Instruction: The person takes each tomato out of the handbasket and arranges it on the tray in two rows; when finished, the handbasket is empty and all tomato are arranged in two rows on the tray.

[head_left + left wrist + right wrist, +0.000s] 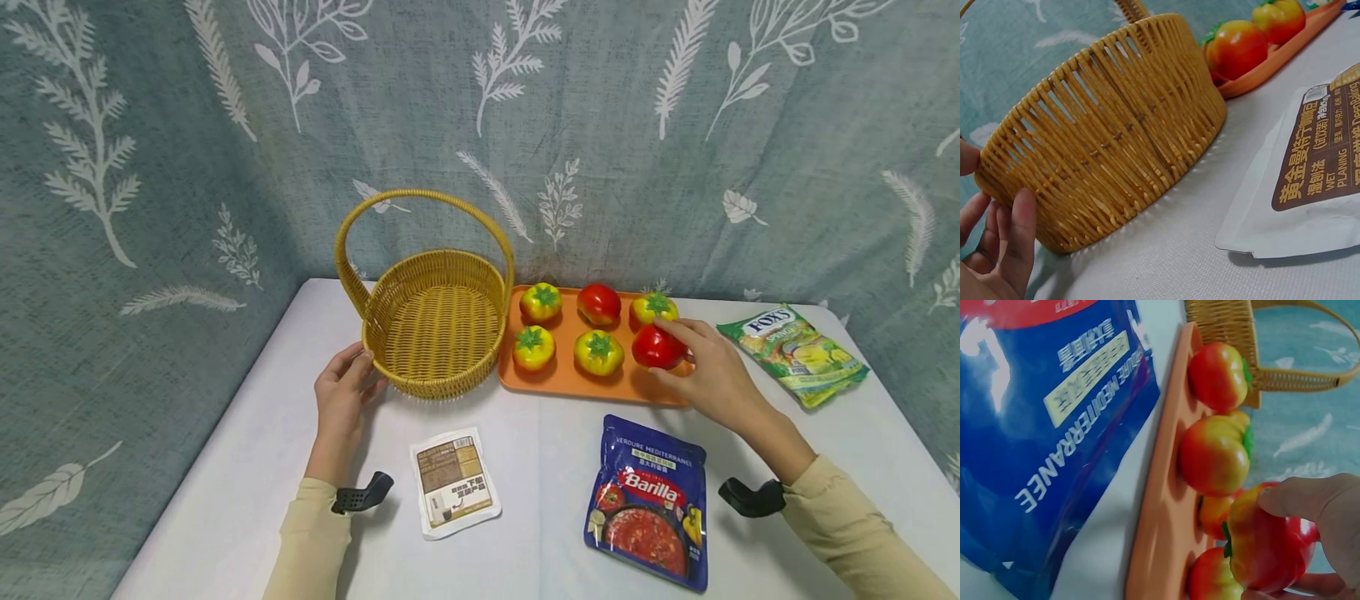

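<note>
My right hand (pixel 716 371) pinches a red tomato (pixel 657 347) between thumb and fingers, over the right end of an orange tray (pixel 558 383). In the right wrist view, the held tomato (pixel 1269 544) lies tilted, its green leaf cap facing left. Several other red-yellow tomatoes sit in the tray, among them one with a leaf cap up (pixel 598 353) and one showing its red side (pixel 598 305). At the near left of a wicker basket (pixel 442 385), my left hand (pixel 343 387) holds its rim and side wall. The basket's inside is bare, and its tall handle stands upright.
A white-and-brown packet (pixel 455 483) lies in front of the basket. A blue Barilla pouch (pixel 649 504) lies before the tray. The green Fox's bag (pixel 795 354) is at the right, beyond my right hand. A patterned curtain (pixel 420 125) hangs behind the white table.
</note>
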Demonstrator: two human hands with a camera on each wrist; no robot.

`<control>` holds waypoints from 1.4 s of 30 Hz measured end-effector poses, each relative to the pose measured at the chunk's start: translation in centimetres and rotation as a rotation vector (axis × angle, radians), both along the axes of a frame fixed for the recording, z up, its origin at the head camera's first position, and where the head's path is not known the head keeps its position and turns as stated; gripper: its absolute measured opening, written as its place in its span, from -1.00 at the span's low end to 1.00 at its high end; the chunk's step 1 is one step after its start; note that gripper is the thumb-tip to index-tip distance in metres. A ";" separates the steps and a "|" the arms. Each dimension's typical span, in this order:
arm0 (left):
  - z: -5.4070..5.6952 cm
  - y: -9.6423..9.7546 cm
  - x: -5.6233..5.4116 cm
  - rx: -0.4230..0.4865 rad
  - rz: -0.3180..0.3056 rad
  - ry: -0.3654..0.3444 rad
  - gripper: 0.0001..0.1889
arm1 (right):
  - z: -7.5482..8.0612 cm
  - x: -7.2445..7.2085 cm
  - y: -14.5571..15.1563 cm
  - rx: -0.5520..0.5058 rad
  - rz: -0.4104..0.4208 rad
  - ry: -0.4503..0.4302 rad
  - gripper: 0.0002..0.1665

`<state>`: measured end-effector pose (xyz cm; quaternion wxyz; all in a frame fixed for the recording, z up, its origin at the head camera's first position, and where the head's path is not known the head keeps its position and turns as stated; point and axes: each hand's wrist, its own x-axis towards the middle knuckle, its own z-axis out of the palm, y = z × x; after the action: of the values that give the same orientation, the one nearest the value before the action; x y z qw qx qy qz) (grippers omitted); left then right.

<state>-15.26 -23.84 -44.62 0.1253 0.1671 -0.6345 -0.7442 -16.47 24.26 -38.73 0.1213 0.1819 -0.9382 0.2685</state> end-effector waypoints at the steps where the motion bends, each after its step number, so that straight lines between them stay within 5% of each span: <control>1: 0.0 0.0 0.0 -0.001 0.001 0.001 -0.57 | -0.1 -0.1 0.0 -0.001 0.000 -0.004 -0.19; 29: -0.1 0.0 -0.4 0.002 0.014 -0.013 -0.59 | -4.0 -1.6 1.7 -0.024 -0.077 -0.150 -0.06; 42: -0.1 0.0 -0.3 0.000 0.030 -0.023 -0.61 | -4.0 -1.5 1.8 -0.014 -0.084 -0.142 -0.05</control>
<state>-15.60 -23.88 -44.74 0.1290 0.1851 -0.6334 -0.7403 -18.02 26.05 -42.75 0.0670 0.1220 -0.9493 0.2820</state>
